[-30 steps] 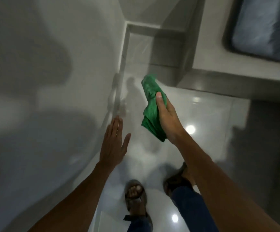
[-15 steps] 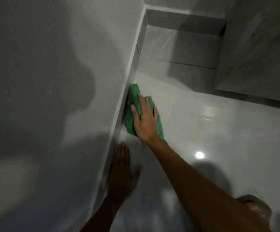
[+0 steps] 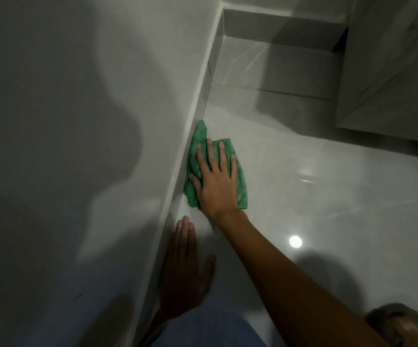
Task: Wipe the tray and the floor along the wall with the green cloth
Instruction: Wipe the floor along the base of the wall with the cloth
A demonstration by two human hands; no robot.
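Note:
The green cloth [image 3: 241,177] lies flat on the glossy pale floor [image 3: 315,196], right against the skirting [image 3: 195,116] at the foot of the white wall [image 3: 78,121]. My right hand [image 3: 215,180] presses down on the cloth, palm flat and fingers spread. My left hand [image 3: 184,271] rests flat on the floor nearer to me, beside the skirting, fingers together and holding nothing. No tray is in view.
A grey cabinet side [image 3: 388,71] stands at the upper right, with a shadowed recess [image 3: 278,33] in the far corner. My knee in blue trousers [image 3: 203,329] and a sandalled foot [image 3: 400,326] fill the bottom edge. A lamp reflection [image 3: 295,241] shines on the floor.
One second ago I stood holding the cloth in the air. I have crouched, pressed the cloth onto the floor by the wall, and set my left hand down on the floor.

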